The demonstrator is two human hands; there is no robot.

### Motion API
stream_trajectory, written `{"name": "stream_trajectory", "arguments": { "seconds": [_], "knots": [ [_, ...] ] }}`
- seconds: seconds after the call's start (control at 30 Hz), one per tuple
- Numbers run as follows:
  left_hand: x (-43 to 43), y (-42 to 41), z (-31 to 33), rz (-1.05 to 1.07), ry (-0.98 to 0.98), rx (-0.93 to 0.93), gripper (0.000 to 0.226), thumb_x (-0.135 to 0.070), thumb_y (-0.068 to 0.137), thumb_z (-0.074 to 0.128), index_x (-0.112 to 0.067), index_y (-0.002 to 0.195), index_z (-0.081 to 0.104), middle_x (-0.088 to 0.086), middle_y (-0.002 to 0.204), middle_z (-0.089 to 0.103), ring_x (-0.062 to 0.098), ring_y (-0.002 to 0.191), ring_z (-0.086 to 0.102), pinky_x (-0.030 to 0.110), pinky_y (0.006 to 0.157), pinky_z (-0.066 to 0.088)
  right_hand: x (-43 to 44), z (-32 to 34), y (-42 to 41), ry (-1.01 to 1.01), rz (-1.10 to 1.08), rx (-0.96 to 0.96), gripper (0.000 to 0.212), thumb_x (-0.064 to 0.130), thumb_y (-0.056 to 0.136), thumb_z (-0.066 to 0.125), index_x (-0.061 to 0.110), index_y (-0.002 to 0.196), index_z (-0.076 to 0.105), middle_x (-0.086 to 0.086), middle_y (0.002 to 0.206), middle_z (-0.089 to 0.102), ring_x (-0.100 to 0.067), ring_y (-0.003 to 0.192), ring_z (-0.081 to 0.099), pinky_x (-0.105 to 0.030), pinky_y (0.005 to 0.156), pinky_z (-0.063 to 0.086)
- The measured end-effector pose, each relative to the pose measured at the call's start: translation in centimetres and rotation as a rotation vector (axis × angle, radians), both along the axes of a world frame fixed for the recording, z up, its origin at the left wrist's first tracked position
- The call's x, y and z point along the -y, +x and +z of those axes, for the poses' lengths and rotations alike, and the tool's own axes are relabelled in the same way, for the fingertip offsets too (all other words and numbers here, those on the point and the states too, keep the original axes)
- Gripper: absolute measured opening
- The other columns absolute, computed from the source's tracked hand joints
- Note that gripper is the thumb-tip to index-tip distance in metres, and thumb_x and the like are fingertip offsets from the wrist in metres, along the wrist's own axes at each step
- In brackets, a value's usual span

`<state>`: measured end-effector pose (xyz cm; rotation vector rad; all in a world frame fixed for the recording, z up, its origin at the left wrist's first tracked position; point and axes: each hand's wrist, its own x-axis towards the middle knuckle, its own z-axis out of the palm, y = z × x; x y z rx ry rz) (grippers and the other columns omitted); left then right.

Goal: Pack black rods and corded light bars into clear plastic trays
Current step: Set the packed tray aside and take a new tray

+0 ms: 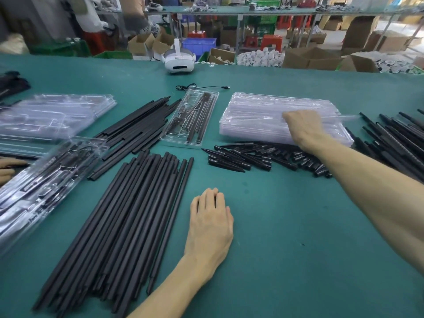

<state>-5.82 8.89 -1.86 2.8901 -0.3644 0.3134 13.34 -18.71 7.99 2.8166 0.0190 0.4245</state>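
My left hand (210, 222) lies flat on the green table (286, 237), palm down, holding nothing, just right of a big pile of long black rods (128, 221). My right hand (302, 128) reaches onto the stack of empty clear plastic trays (259, 115) at the right, fingers curled at the top tray's edge; the tray there looks blurred. A partly filled tray (190, 120) with rods in it lies in the middle. Short pointed black pieces (252, 157) lie in front of the stack.
Filled trays (43, 175) and more clear trays (52, 113) lie at the left, where another person's fingers (9, 167) show. A second rod pile (137, 131) lies centre-left, more black rods (394, 136) far right. A white headset (178, 60) and a black cable (206, 87) lie behind.
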Motion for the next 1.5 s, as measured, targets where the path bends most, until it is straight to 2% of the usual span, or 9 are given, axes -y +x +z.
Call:
{"name": "stream_trajectory", "arguments": {
  "seconds": [0.33,0.57,0.83,1.0,1.07,1.17,1.3,1.4,1.5],
  "knots": [
    [-0.1,-0.2,-0.4,0.004,-0.016,0.007,0.033,-0.028,0.105,0.034,-0.012,0.128,0.051,0.004,0.135,0.052,0.023,0.132,0.044,0.041,0.112,0.033,-0.3,3.0,0.7,-0.028,0.127,0.277,0.022,-0.010,0.085,0.057,0.002,0.103,0.061,-0.015,0.095,0.066,-0.035,0.100,0.056,-0.044,0.089,0.037],
    [0.0,0.0,-0.1,-0.005,-0.024,0.024,0.033,-0.027,0.105,0.034,-0.012,0.130,0.049,0.004,0.135,0.051,0.023,0.131,0.043,0.040,0.112,0.033,-2.0,0.9,-2.3,0.065,0.086,0.187,0.023,-0.011,0.086,0.049,0.011,0.086,0.052,-0.013,0.088,0.066,-0.032,0.086,0.059,-0.043,0.085,0.039],
    [-0.3,0.3,0.0,-0.011,-0.052,0.082,0.027,-0.024,0.102,0.042,-0.008,0.121,0.053,0.007,0.117,0.055,0.026,0.109,0.051,0.041,0.102,0.040,-4.4,0.0,-12.2,0.092,0.058,0.035,0.040,-0.014,0.072,0.057,0.011,0.102,0.053,-0.010,0.103,0.067,-0.032,0.096,0.061,-0.039,0.078,0.033],
    [-0.3,0.5,0.2,-0.015,-0.120,0.040,0.031,-0.024,0.102,0.044,-0.005,0.124,0.053,0.012,0.122,0.057,0.030,0.114,0.052,0.042,0.105,0.037,-5.8,0.0,-21.2,0.068,0.046,0.071,0.050,-0.014,0.075,0.041,0.010,0.118,0.048,-0.006,0.115,0.060,-0.031,0.107,0.055,-0.039,0.084,0.035],
    [-0.4,0.5,0.4,-0.003,-0.247,0.008,0.031,-0.022,0.103,0.044,-0.005,0.127,0.054,0.013,0.126,0.057,0.029,0.115,0.052,0.038,0.104,0.037,-6.0,-0.4,-24.8,0.048,0.063,0.120,0.052,-0.011,0.084,0.040,0.009,0.131,0.048,-0.005,0.130,0.058,-0.031,0.119,0.052,-0.041,0.089,0.037],
    [-1.4,0.0,1.6,0.099,-0.739,-0.055,0.022,-0.014,0.102,0.047,-0.008,0.120,0.058,0.010,0.123,0.056,0.016,0.103,0.050,0.026,0.088,0.036,-6.6,-1.1,-30.5,0.056,0.082,0.204,0.058,-0.017,0.076,0.041,0.002,0.127,0.060,-0.010,0.131,0.064,-0.035,0.116,0.060,-0.044,0.084,0.048],
    [-4.4,-0.8,2.9,0.325,-1.157,0.042,0.031,0.005,0.097,0.036,-0.003,0.110,0.062,0.019,0.121,0.059,0.028,0.101,0.066,0.040,0.091,0.054,-7.5,-4.6,-36.0,0.167,0.035,0.111,0.066,-0.020,0.058,0.072,0.005,0.119,0.067,-0.007,0.123,0.070,-0.033,0.115,0.064,-0.040,0.080,0.052],
    [-4.4,-3.3,4.2,0.095,-0.879,0.149,0.030,0.003,0.095,0.044,-0.017,0.094,0.066,0.004,0.102,0.066,0.017,0.093,0.065,0.025,0.085,0.050,-7.9,-7.1,-37.5,0.303,0.021,0.034,0.066,-0.019,0.066,0.072,0.003,0.128,0.066,-0.009,0.130,0.067,-0.034,0.123,0.061,-0.043,0.091,0.053],
    [-2.1,-6.3,5.5,-0.368,-0.597,0.015,0.025,0.003,0.092,0.058,-0.017,0.093,0.072,-0.006,0.096,0.068,0.003,0.089,0.061,0.016,0.082,0.045,-8.1,-7.8,-37.3,0.476,0.045,0.063,0.060,-0.019,0.074,0.065,0.003,0.129,0.065,-0.010,0.133,0.065,-0.034,0.126,0.059,-0.046,0.099,0.050]
  ]
}}
